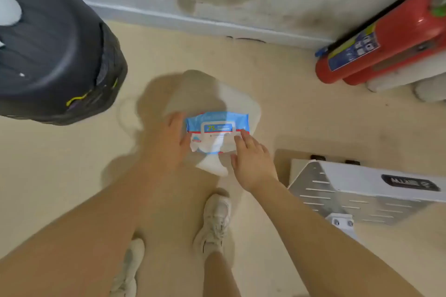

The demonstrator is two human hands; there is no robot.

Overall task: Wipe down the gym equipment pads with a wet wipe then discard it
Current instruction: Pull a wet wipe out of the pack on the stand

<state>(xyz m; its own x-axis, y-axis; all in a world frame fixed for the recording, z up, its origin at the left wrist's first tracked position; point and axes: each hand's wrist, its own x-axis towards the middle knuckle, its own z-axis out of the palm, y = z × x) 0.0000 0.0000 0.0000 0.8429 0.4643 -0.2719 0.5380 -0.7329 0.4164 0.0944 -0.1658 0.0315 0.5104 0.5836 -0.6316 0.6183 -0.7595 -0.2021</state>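
A blue and white wet wipe pack (217,134) is in the middle of the view, above the beige floor. My left hand (172,137) grips its left end. A white wipe (213,164) hangs out of the pack's opening toward me. My right hand (251,157) rests at the pack's right side, its fingertips on the label flap near the opening. Its fingers are spread; whether they pinch the flap or the wipe I cannot tell. No equipment pad shows clearly in this view.
A dark round bin with a black liner (55,55) stands at the left. Two red fire extinguishers (386,41) lean at the right wall. A white perforated metal machine base (350,190) sits low right. My two shoes (216,222) are below the pack.
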